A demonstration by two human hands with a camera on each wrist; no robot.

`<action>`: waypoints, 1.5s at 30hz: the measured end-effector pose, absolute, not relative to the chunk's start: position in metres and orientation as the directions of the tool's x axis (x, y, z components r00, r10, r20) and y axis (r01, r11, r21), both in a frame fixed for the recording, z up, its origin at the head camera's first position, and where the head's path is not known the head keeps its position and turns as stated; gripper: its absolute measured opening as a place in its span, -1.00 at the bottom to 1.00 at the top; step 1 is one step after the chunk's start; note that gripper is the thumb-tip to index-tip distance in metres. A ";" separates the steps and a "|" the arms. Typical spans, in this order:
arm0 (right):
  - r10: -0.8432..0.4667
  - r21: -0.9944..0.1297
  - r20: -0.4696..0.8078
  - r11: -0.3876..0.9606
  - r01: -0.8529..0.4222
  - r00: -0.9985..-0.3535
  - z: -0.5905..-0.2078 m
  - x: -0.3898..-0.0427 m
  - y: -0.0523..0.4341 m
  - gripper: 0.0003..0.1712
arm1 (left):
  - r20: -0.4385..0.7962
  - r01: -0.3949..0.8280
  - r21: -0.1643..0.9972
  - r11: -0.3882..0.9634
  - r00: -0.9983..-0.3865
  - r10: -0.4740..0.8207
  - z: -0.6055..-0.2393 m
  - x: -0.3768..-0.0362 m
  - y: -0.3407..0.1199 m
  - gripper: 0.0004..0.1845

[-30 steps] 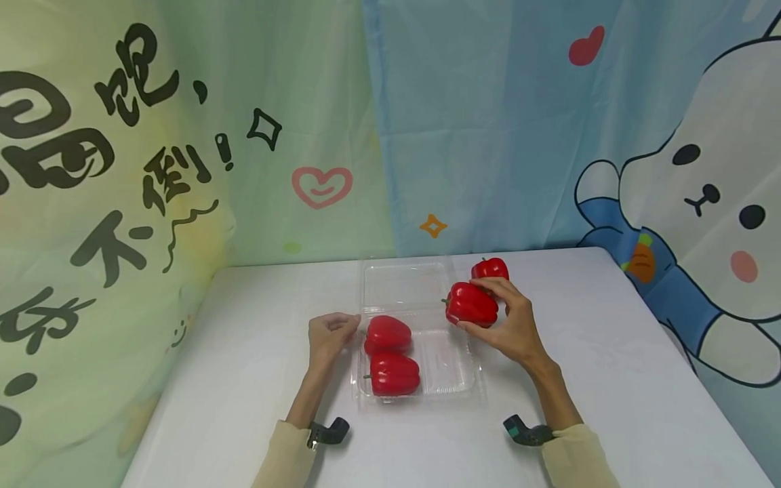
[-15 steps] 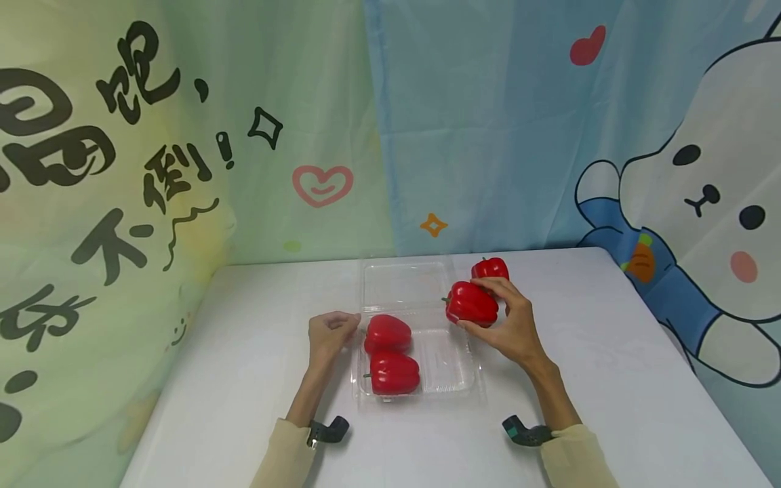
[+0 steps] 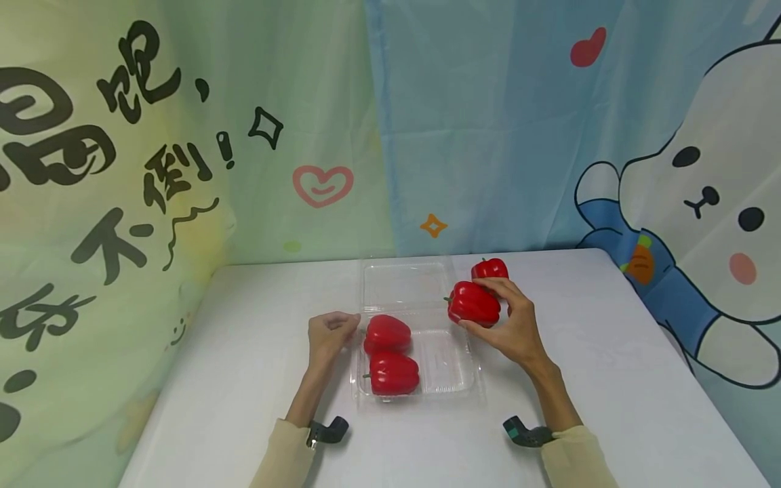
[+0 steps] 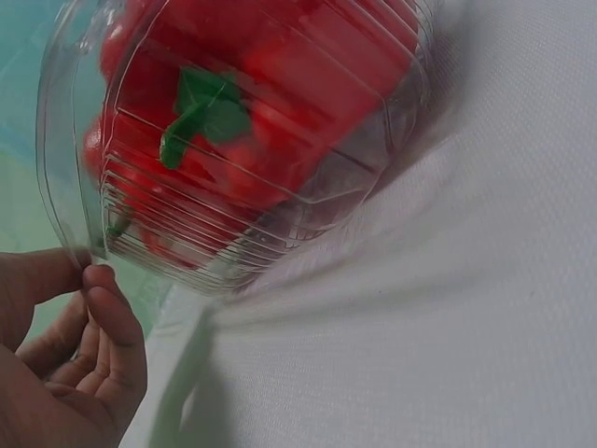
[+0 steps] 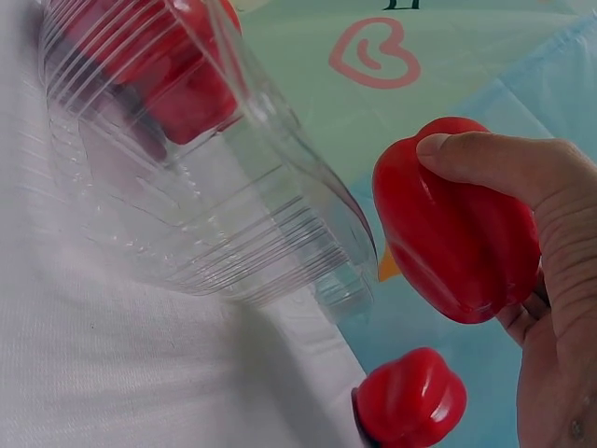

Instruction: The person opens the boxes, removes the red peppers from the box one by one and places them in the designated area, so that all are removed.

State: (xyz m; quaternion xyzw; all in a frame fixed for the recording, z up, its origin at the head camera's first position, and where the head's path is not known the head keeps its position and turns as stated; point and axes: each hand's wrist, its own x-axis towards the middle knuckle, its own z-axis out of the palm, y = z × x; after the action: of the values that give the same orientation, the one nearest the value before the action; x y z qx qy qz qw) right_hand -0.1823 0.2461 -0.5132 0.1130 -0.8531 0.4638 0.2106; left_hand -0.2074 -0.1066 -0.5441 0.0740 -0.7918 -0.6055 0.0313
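Observation:
A clear plastic clamshell box (image 3: pixel 448 366) lies with its lid (image 3: pixel 405 285) folded back. Two red bell peppers, one behind (image 3: pixel 388 333) and one in front (image 3: pixel 394 373), fill its left half. My left hand (image 3: pixel 333 335) pinches the box's rim at the left, thumb against forefinger, as the left wrist view shows. In my right hand (image 3: pixel 515 322) a third red bell pepper (image 3: pixel 472 303) is gripped between thumb and fingers, above the box's right back corner. The right wrist view shows that pepper (image 5: pixel 448 224) raised beside the box wall (image 5: pixel 270 233).
Another red bell pepper (image 3: pixel 490 268) stands on the white table (image 3: pixel 256 379) near its back edge, behind my right hand. A printed curtain (image 3: pixel 476 122) hangs right behind the table. Both wrists wear dark cameras, one on the left (image 3: pixel 329 430), one on the right (image 3: pixel 527 432).
The pepper in my right hand has shifted very slightly to the right. My left hand and the box hold their places.

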 end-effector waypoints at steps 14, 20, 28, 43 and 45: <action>0.004 -0.733 0.466 0.561 -0.384 -0.885 -0.511 -0.184 0.247 -0.05 | -0.043 -0.082 0.965 0.250 -0.986 -0.159 -0.540 -0.208 -0.106 -0.79; -0.001 -0.725 0.470 0.571 -0.387 -0.882 -0.512 -0.185 0.248 -0.03 | -0.039 -0.081 0.962 0.261 -0.986 -0.160 -0.540 -0.207 -0.106 -0.78; 0.011 -0.726 0.479 0.567 -0.389 -0.878 -0.513 -0.183 0.250 -0.05 | -0.056 -0.098 0.961 0.258 -0.985 -0.165 -0.544 -0.208 -0.107 -0.78; 0.033 -0.734 0.481 0.561 -0.382 -0.876 -0.516 -0.181 0.254 -0.03 | -0.050 -0.092 0.958 0.271 -0.986 -0.158 -0.542 -0.207 -0.106 -0.78; 0.034 -0.734 0.482 0.561 -0.382 -0.875 -0.515 -0.181 0.254 -0.03 | -0.053 -0.095 0.959 0.268 -0.986 -0.159 -0.542 -0.207 -0.106 -0.78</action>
State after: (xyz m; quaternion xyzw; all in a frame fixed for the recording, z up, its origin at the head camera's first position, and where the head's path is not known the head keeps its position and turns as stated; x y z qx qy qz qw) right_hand -0.1811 0.2541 -0.5152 0.1020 -0.8536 0.4573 0.2277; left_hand -0.2073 -0.1063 -0.5417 0.0798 -0.7958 -0.5996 0.0270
